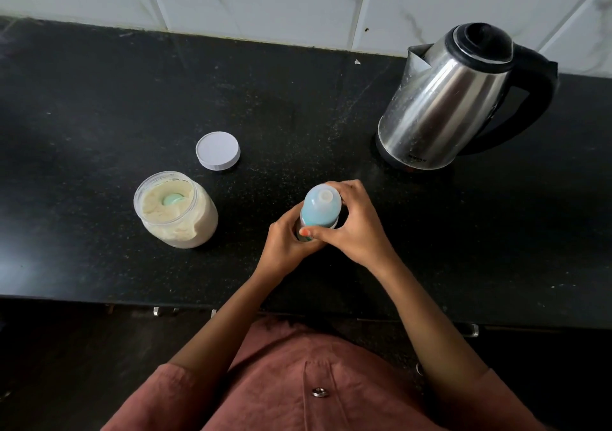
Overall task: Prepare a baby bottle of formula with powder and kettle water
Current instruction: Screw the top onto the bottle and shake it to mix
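A baby bottle (pixel 320 207) with a pale blue cap stands upright on the black counter (pixel 99 99), held between both hands. My left hand (pixel 287 245) wraps the bottle's lower body, which it mostly hides. My right hand (pixel 352 223) grips the top around the cap's collar. An open clear jar of cream formula powder (pixel 175 210) stands to the left, with a green scoop (pixel 173 199) sunk in the powder. The jar's white lid (pixel 217 151) lies flat behind it. A steel kettle (pixel 453 99) with a black handle and lid stands at the back right.
White marbled wall tiles (pixel 298 0) run behind the counter. The counter's front edge (pixel 132 301) lies just ahead of my rust-coloured shirt (pixel 298 391), with metal cabinet handles below it.
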